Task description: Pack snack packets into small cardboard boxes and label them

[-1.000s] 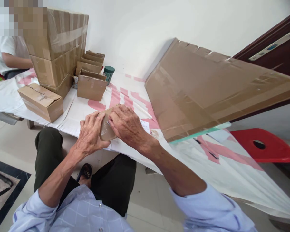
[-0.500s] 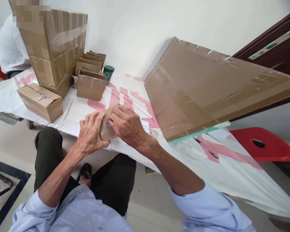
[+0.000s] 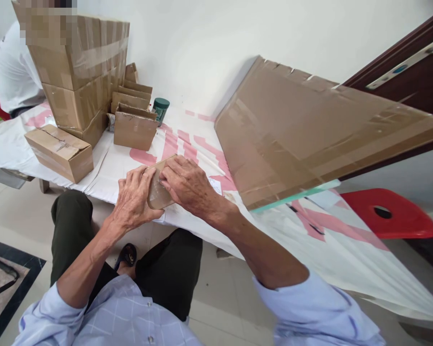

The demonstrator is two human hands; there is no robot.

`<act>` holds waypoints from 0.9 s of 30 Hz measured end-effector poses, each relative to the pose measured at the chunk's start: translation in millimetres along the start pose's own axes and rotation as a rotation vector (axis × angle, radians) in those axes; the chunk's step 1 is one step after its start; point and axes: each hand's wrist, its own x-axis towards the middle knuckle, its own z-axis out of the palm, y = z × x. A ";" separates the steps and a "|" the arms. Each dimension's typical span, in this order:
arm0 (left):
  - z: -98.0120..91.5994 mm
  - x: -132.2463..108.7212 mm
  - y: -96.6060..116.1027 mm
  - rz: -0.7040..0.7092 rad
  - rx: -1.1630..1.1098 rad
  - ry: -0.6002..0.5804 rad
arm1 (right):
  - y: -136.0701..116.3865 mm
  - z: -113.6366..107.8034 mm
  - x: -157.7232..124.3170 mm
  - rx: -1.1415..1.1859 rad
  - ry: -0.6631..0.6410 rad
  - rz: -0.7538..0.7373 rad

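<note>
At the near edge of the cloth-covered table (image 3: 104, 166), a small brown cardboard box (image 3: 159, 196) sits between my two hands. My left hand (image 3: 134, 194) grips its left side, the thumb along the near edge and the fingers over the far side. Over the box's right part, my right hand (image 3: 187, 185) is closed, thumb and fingertips pinched together against the top face. Whatever is in that pinch is hidden. The face has a slight shine, like clear tape. My hands cover much of the box.
Taped cartons (image 3: 77, 81) are stacked at the left, with a closed box (image 3: 59, 151) before them. Several open small boxes (image 3: 135, 129) stand beside a green-lidded jar (image 3: 161, 110). A large cardboard sheet (image 3: 310, 134) leans at right above a red stool (image 3: 389, 214). A person in white (image 3: 16, 72) sits far left.
Both hands stay on the box in almost the same pose. The whole view has shifted very slightly.
</note>
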 end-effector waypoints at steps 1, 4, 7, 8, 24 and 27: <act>-0.1 0.3 0.2 -0.001 0.003 -0.002 | 0.1 -0.5 0.2 -0.002 0.000 -0.005; -0.4 1.0 0.6 -0.002 0.007 -0.004 | 0.6 0.0 0.3 -0.001 0.004 -0.008; -0.4 1.1 -0.4 -0.005 0.001 -0.001 | 2.1 3.5 -1.9 0.041 0.024 -0.009; -0.3 0.9 -1.2 -0.005 -0.001 0.000 | 2.7 5.0 -3.3 0.067 0.039 -0.012; -22.8 -10.5 -49.0 -0.044 -0.068 0.016 | 11.2 -8.3 -33.2 1.188 0.407 0.653; -31.6 -16.5 -72.4 -0.105 -0.091 0.021 | 20.3 6.5 -45.0 1.233 0.382 0.738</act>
